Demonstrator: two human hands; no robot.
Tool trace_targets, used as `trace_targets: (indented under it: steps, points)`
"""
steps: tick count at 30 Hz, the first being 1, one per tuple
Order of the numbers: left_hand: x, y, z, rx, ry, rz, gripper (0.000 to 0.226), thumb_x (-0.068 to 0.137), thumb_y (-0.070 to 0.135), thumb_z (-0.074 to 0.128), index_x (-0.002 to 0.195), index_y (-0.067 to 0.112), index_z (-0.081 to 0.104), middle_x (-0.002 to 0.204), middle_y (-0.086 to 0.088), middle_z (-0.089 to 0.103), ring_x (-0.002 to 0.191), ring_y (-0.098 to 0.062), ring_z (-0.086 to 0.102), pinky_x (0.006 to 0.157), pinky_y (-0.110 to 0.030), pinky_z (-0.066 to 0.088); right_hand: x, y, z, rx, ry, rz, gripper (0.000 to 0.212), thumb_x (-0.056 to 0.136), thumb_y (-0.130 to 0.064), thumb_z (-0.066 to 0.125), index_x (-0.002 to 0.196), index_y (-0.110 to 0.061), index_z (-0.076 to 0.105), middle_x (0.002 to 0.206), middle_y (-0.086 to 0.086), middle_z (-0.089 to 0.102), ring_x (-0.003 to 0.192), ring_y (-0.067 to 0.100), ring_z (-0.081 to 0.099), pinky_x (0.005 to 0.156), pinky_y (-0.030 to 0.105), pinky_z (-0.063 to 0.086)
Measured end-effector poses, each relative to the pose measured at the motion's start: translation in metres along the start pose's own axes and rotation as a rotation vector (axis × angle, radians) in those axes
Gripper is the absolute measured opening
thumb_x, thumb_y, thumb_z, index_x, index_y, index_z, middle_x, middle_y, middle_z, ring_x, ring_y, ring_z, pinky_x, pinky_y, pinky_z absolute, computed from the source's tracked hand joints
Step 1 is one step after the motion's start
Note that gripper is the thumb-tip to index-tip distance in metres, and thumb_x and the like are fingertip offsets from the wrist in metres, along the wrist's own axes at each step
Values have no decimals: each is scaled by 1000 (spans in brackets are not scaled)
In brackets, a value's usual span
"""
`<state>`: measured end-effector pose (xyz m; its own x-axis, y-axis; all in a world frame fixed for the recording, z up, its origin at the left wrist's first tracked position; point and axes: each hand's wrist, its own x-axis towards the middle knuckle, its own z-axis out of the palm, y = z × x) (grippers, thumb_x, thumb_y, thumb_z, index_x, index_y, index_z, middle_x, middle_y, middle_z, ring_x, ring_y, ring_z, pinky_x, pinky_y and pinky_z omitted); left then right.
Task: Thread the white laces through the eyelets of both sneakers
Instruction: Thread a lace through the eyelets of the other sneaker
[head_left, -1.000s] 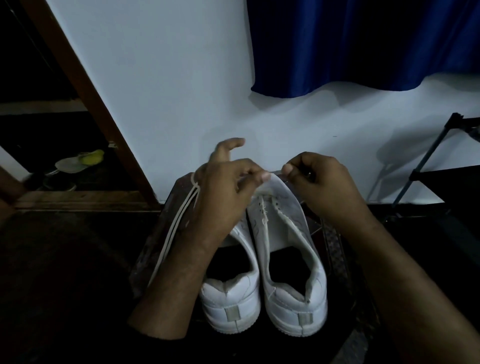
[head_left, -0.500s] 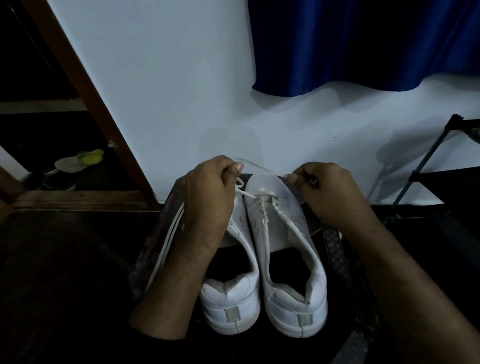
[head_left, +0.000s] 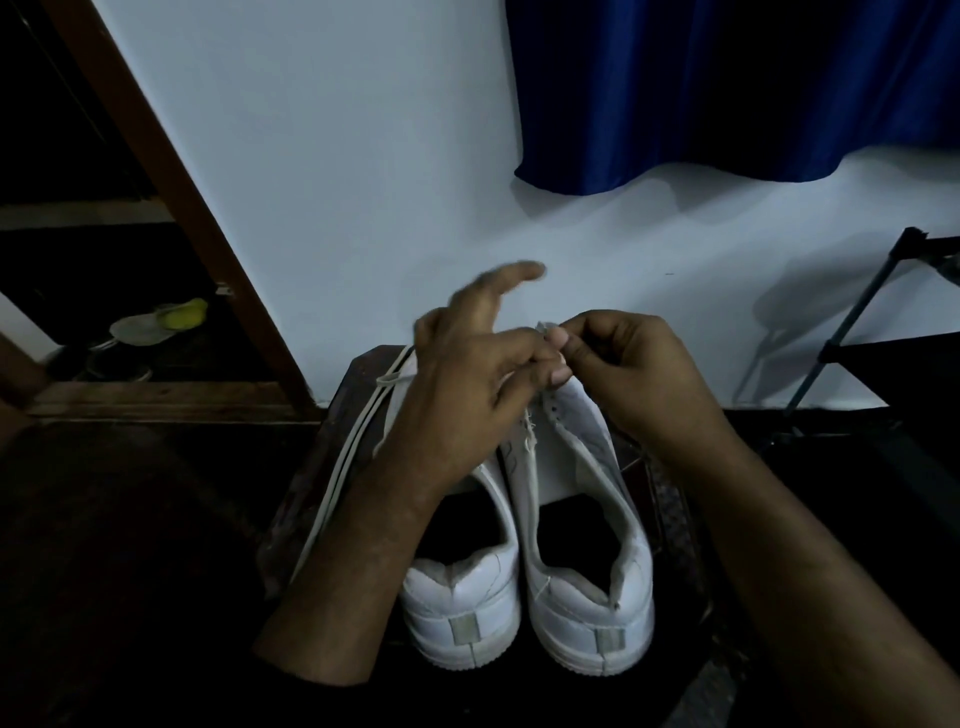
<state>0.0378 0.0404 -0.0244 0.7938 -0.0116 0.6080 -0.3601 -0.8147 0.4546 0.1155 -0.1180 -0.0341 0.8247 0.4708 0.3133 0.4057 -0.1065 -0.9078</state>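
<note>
Pair of white sneakers, heels toward the viewer, toes toward the wall, side by side and touching, standing on a dark patterned mat (head_left: 670, 499).

Left sneaker (head_left: 462, 613): front half hidden under the left forearm; heel tab and open collar visible.

Right sneaker (head_left: 587, 597): tongue and both rows of eyelets visible; no lace crosses the visible eyelets.

White lace (head_left: 343, 467): a doubled length lies along the outer side of the left sneaker, running from a small loop near the toe back toward the heel, partly on the mat.

Lace end (head_left: 543, 328): a short pale tip stands up between the two hands, over the toe of the right sneaker; whether it passes through an eyelet cannot be told.

Left hand (head_left: 467, 374): over the toes of the sneakers, thumb and curled fingers meeting the right hand's fingertips at the lace end, index finger raised and blurred; grip appears closed on the lace end.

Right hand (head_left: 623, 374): fingers curled, thumb and forefinger pinching the lace end.

Surroundings: pale wall (head_left: 337, 182); blue curtain (head_left: 727, 88) hanging above; brown door frame (head_left: 171, 208) at left; black rack (head_left: 883, 322) at right; a shoe with a yellow-green part (head_left: 161, 322) on the floor beyond the door frame.
</note>
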Motion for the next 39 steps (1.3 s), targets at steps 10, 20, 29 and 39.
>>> trace_targets:
  steps: [10,20,29,39]
  points:
    - [2,-14,6,181,72,-4,13,91,30,69,87,21,77,86,5,65,86,-17,61,87,-34,36,-1,3,-4,-21,-117,102,16,99,-29,62,114,-24,69,87,-5,71,66,6,60,62,17,46]
    - [1,-18,8,120,53,-18,8,87,25,73,88,21,79,90,6,70,87,-13,64,87,-51,48,-2,-4,-8,-152,68,49,28,100,-35,60,76,-24,71,63,-9,69,51,14,56,52,29,47]
    - [-2,-17,5,200,-1,-196,5,90,25,77,88,23,81,101,4,67,97,-20,64,91,-45,46,1,-1,-6,216,276,284,37,102,-37,55,76,-16,69,55,-8,57,44,5,44,43,18,35]
    - [4,6,0,-177,-16,-91,8,92,17,74,93,10,77,123,1,66,113,-7,63,90,-17,51,0,4,7,-29,-44,43,18,96,-30,59,87,-26,74,75,-8,73,72,4,63,70,35,50]
